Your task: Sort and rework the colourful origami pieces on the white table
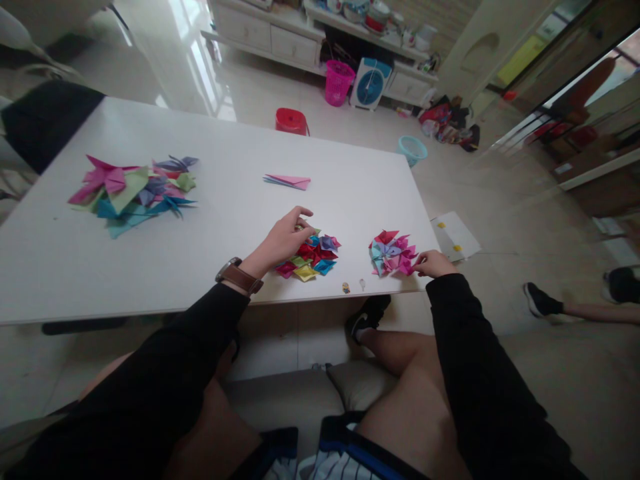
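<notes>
My left hand [291, 235], with a watch on its wrist, is over the back left edge of a heap of small multicoloured folded paper pieces [315, 257]. Its fingers are loosely bent and apart, partly covering the heap. At the right end of the table, my right hand [434, 265] has its fingers pinched at the edge of a second cluster of folded paper pieces [393, 253], mostly pink, red and light blue. A pink piece meets the fingertips there. Farther left lies a larger pile of paper cranes and folded shapes [140, 190] in pink, green, blue and purple.
Flat folded pink and blue papers [287, 181] lie mid-table on the white table [225, 267]. Two small stickers [346, 288] are near its front edge. Beyond stand a red stool [291, 121], a pink basket [339, 83] and a blue-white fan [371, 83]. Another person's foot [543, 300] shows at right.
</notes>
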### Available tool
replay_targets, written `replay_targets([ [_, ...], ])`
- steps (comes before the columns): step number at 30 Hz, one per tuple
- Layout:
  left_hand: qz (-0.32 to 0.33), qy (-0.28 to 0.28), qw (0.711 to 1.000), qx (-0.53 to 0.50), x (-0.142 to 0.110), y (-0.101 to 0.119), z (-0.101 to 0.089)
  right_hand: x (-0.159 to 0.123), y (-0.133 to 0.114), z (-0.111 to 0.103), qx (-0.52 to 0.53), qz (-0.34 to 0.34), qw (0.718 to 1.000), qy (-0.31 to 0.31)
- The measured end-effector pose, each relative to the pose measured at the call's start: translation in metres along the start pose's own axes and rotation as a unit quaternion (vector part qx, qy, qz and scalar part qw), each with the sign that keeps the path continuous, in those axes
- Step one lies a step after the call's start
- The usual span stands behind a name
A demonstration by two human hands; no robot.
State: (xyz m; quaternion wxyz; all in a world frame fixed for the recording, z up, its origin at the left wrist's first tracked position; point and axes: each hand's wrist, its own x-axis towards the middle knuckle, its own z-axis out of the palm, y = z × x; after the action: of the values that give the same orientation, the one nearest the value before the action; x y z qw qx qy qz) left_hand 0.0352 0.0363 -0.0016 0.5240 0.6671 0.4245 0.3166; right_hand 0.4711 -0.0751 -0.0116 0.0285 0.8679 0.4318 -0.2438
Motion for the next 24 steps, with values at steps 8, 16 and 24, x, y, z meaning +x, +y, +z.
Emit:
replay_targets([
  [8,-0.004,-0.008,1.0,0.009,-0.002,0.001,-0.001,0.0,-0.005,0.009,0.002,0.019,0.999,-0.046],
  [16,-0.012,-0.011,1.0,0.018,-0.003,0.003,-0.001,0.005,-0.016,0.012,-0.003,-0.015,0.999,-0.036],
  [24,-0.007,-0.014,1.0,0.018,-0.002,0.0,-0.002,-0.005,-0.024,0.007,0.003,-0.013,1.0,-0.027],
])
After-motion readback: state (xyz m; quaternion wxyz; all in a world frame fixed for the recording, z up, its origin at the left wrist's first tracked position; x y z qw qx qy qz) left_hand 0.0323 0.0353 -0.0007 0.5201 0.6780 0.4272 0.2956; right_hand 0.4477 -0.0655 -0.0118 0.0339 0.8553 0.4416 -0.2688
